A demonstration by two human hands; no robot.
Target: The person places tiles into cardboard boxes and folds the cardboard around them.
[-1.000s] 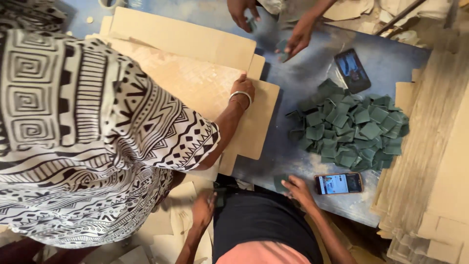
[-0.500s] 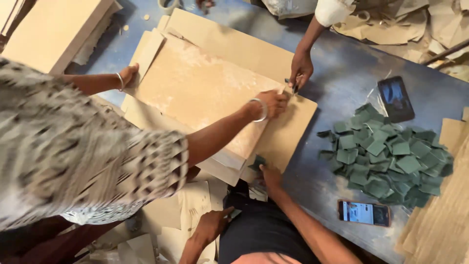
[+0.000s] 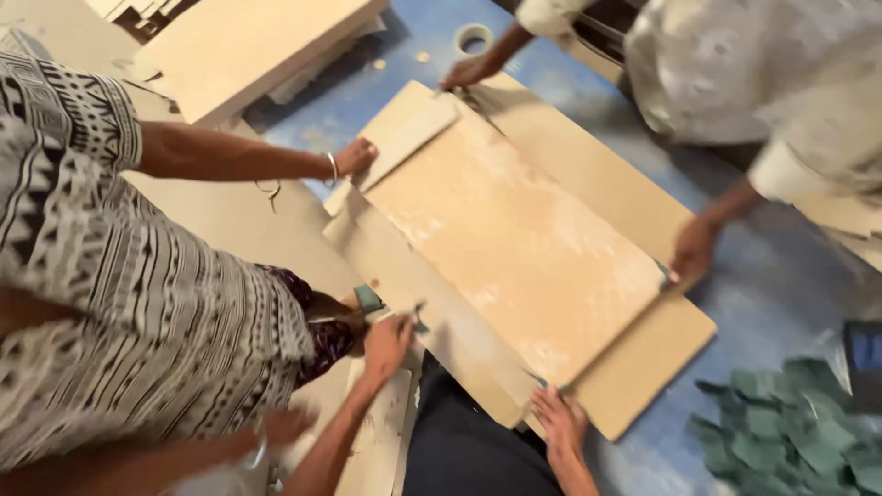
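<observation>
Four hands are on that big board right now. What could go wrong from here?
1. My right hand presses the board's near corner while co-workers' hands hold other edges; uneven pushing could skew it or pinch fingers.
2. My left hand seems to hold a small tool close to a co-worker's arm; a slip might nick someone.

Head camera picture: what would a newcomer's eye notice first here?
A large tan board lies across the middle on the blue floor, and hands press on it from every side. The wearer's right hand rests on its near edge, and the left hand is beside its left edge. A pile of small green pieces lies at the lower right.
</observation>
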